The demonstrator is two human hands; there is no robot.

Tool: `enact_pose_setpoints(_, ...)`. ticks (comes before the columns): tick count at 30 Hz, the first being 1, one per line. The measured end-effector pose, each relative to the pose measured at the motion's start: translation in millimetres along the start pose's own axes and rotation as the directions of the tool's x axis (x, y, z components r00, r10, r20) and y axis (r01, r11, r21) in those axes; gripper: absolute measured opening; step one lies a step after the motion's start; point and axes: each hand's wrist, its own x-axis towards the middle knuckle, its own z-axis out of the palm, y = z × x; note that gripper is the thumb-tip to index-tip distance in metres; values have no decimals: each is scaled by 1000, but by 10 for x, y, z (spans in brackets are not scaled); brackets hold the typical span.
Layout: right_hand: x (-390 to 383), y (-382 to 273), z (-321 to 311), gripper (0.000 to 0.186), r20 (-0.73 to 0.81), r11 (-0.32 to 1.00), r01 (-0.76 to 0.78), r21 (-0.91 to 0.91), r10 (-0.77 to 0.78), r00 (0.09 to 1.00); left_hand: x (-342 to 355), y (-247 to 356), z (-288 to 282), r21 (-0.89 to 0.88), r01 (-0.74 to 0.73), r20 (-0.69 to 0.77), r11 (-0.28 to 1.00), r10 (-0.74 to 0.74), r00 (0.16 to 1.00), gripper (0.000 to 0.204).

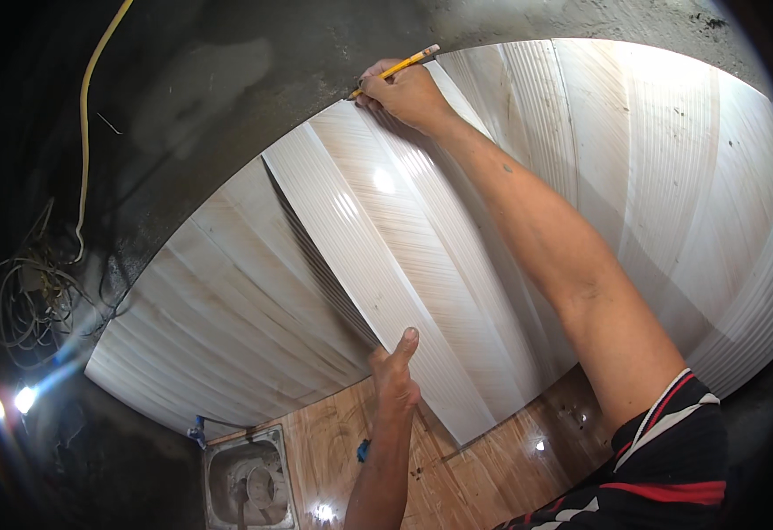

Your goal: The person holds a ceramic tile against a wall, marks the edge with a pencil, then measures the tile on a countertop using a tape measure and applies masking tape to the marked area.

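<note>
A glossy cream wall panel (386,238) with ribbed bands and a wood-grain stripe stands tilted in front of the panelled wall, its lower end by the counter. My left hand (392,375) grips its left edge low down, thumb on the face and fingers hidden behind. At the panel's top end, my right hand (408,95) is closed on a yellow pencil (408,63). The pencil's lower tip is by the panel's upper edge, against the grey wall; whether it touches cannot be made out. A dark gap shows behind the panel's left side.
Similar panels (236,291) cover the wall on both sides, below bare grey cement (218,79). A sink (286,459) with a blue-handled tap (196,432) sits in the brown, shiny counter (329,424). A yellow cable (85,115) and coiled wires (33,296) hang at left.
</note>
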Motion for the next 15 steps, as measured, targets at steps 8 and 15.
enact_pose_setpoints(8,15,-55,-10,18,36,990,13,-138,-8,999,-1,5,34,-35,11,-24,999,-12,1000,67)
enact_pose_setpoints(15,2,-41,7,18,31,989,23,-143,-19,999,8,-15,4,-53,5,-37,999,-7,999,66)
